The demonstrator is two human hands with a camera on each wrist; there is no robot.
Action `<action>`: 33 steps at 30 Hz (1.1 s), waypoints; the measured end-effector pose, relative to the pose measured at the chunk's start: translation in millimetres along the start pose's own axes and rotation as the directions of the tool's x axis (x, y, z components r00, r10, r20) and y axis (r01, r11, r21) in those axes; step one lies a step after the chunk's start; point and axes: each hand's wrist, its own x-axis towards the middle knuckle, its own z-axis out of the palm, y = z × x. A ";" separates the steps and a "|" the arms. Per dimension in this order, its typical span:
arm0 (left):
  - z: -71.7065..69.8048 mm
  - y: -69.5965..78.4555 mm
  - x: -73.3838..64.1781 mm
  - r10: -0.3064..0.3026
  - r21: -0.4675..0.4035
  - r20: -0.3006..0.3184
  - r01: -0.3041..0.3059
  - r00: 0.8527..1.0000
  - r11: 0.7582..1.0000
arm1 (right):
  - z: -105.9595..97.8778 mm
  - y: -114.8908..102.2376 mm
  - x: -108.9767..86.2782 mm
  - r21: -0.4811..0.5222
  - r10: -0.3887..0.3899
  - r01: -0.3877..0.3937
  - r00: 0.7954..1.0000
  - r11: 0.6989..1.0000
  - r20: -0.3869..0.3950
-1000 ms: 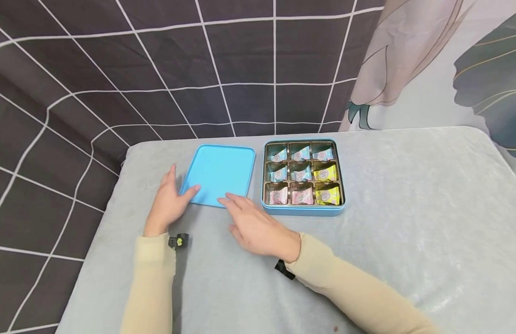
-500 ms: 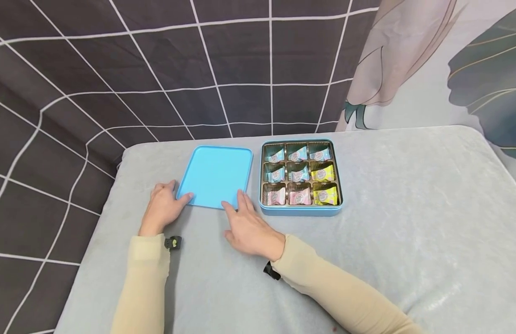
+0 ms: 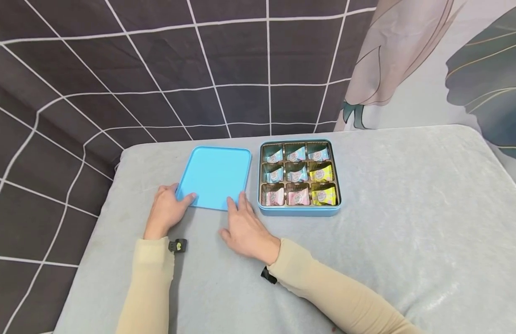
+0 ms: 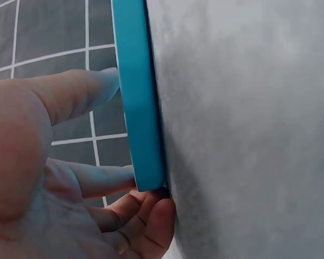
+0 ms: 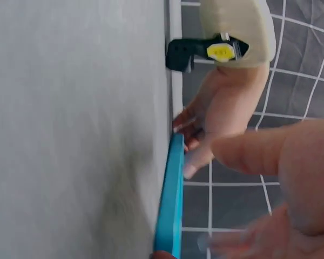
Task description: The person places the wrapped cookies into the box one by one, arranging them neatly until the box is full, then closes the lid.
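Note:
A light-blue square lid [image 3: 216, 178] lies flat at the left of the table. My left hand [image 3: 166, 209] holds its front left corner, thumb over the rim and fingers curled by the side and beneath the corner in the left wrist view, where the blue edge [image 4: 137, 108] shows. At the front right corner, my right hand [image 3: 251, 232] touches the lid with its fingertips; its thumb stands apart from the lid. To the right sits the matching blue tin [image 3: 299, 212], uncovered, with a divided gold-brown tray. Wrapped candies fill its compartments: several blue, two pink [image 3: 298, 196], two yellow [image 3: 324, 195].
A pale grey cloth [image 3: 400, 222] covers the table. Behind and to the left hangs a dark curtain [image 3: 237, 55] with white grid lines. A floral curtain [image 3: 416, 83] hangs at the back right. Both wrists wear black straps.
My left hand has come down to the lid's left corner, its fingers curling in. My right fingertips have shifted to the right along the front edge, to the right corner. The tin has stayed put.

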 end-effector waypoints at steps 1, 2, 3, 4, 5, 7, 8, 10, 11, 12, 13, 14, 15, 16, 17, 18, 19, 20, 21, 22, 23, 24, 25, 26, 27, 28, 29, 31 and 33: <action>0.5 0.4 -0.5 -0.006 -0.003 -0.008 0.006 1.000 1.000 | 0.7 -0.6 -0.7 0.025 0.004 -0.004 1.000 1.000 -0.012; 1.1 0.8 -1.1 -0.014 -0.009 -0.015 0.014 1.000 1.000 | 1.3 -1.2 -1.4 0.048 0.009 -0.008 1.000 0.999 -0.026; 1.7 0.9 -1.7 -0.023 -0.016 -0.023 0.023 0.999 1.000 | 1.6 -1.9 -2.2 0.072 0.019 -0.017 0.999 0.997 -0.037; 2.2 1.2 -2.5 -0.032 -0.022 -0.031 0.031 0.999 0.999 | 1.6 -2.7 -3.0 0.102 0.031 -0.026 0.998 0.994 -0.049; 2.7 1.6 -3.3 -0.039 -0.028 -0.039 0.038 0.998 0.999 | 1.4 -3.4 -3.5 0.132 0.045 -0.037 0.997 0.991 -0.058; 3.2 1.8 -4.3 -0.048 -0.038 -0.054 0.046 0.997 0.998 | 0.3 -5.0 -4.3 0.183 0.069 -0.056 0.996 0.981 -0.064; 3.1 1.8 -4.9 -0.052 -0.044 -0.060 0.050 0.997 0.998 | -0.3 -5.5 -4.4 0.202 0.079 -0.064 0.995 0.977 -0.067; 2.1 2.0 -6.3 -0.047 -0.047 -0.071 0.043 0.996 0.998 | -1.4 -6.2 -4.5 0.236 0.098 -0.079 0.993 0.969 -0.070; 1.3 1.8 -6.7 -0.042 -0.051 -0.076 0.038 0.996 0.998 | -1.8 -6.3 -4.5 0.248 0.106 -0.087 0.992 0.965 -0.066; 0.5 1.3 -7.0 -0.037 -0.056 -0.080 0.033 0.996 0.998 | -2.2 -6.5 -4.7 0.260 0.115 -0.095 0.992 0.961 -0.061; -0.5 1.1 -7.7 -0.032 -0.063 -0.086 0.026 0.996 0.998 | -2.5 -6.7 -4.8 0.272 0.122 -0.102 0.991 0.957 -0.057; -1.5 0.6 -8.5 -0.029 -0.071 -0.092 0.022 0.995 0.997 | -2.8 -6.8 -4.9 0.284 0.129 -0.109 0.990 0.952 -0.054; -2.3 0.4 -9.1 -0.024 -0.080 -0.102 0.016 0.995 0.997 | -3.0 -7.0 -5.1 0.296 0.135 -0.114 0.990 0.948 -0.051; -3.1 0.0 -9.6 -0.019 -0.091 -0.112 0.009 0.993 0.996 | -3.1 -6.9 -5.2 0.305 0.140 -0.119 0.989 0.945 -0.047; -3.7 -0.4 -10.4 -0.021 -0.108 -0.121 0.008 0.992 0.994 | -3.2 -6.8 -5.4 0.315 0.146 -0.125 0.988 0.941 -0.043; -4.3 -0.5 -11.5 -0.022 -0.123 -0.128 0.006 0.991 0.992 | -3.4 -6.8 -5.7 0.323 0.149 -0.128 0.988 0.938 -0.042; -4.9 -0.7 -12.6 -0.025 -0.143 -0.138 0.005 0.990 0.990 | -3.5 -6.8 -5.9 0.329 0.152 -0.131 0.987 0.935 -0.041; -5.3 -1.0 -13.5 -0.029 -0.161 -0.146 0.005 0.989 0.987 | -3.7 -6.8 -6.2 0.333 0.154 -0.132 0.987 0.934 -0.040; -5.5 -0.9 -14.5 -0.036 -0.187 -0.150 0.008 0.988 0.982 | -4.0 -6.8 -6.5 0.336 0.156 -0.134 0.987 0.932 -0.038; -5.6 -0.8 -15.4 -0.045 -0.215 -0.153 0.011 0.987 0.976 | -4.0 -6.7 -6.8 0.340 0.156 -0.133 0.987 0.931 -0.040; -5.7 -0.7 -16.2 -0.056 -0.245 -0.154 0.016 0.986 0.969 | -4.2 -6.9 -7.1 0.343 0.157 -0.134 0.987 0.930 -0.039; -5.7 -0.2 -17.0 -0.067 -0.274 -0.158 0.022 0.985 0.961 | -4.4 -7.0 -7.4 0.346 0.156 -0.132 0.987 0.929 -0.041; -5.7 0.2 -17.4 -0.078 -0.309 -0.161 0.025 0.984 0.951 | -4.5 -7.3 -7.5 0.349 0.155 -0.130 0.987 0.928 -0.042; -5.6 0.8 -17.7 -0.086 -0.346 -0.166 0.024 0.982 0.938 | -4.5 -7.4 -7.6 0.352 0.153 -0.128 0.987 0.927 -0.044; -5.4 1.6 -17.9 -0.094 -0.392 -0.168 0.021 0.981 0.920 | -4.5 -7.6 -7.8 0.356 0.152 -0.126 0.987 0.926 -0.045; -5.3 2.1 -17.9 -0.098 -0.439 -0.174 0.012 0.980 0.899 | -4.4 -7.9 -8.0 0.359 0.150 -0.123 0.988 0.925 -0.047; -5.2 2.8 -17.5 -0.099 -0.497 -0.176 -0.002 0.979 0.868 | -4.6 -8.2 -8.1 0.363 0.150 -0.123 0.988 0.924 -0.047; -5.1 4.8 -17.2 -0.103 -0.617 -0.182 -0.032 0.978 0.786 | -4.4 -8.3 -8.4 0.369 0.146 -0.118 0.988 0.922 -0.049; -5.2 7.0 -16.4 -0.114 -0.718 -0.185 -0.056 0.976 0.694 | -4.5 -8.2 -8.8 0.376 0.142 -0.113 0.989 0.920 -0.050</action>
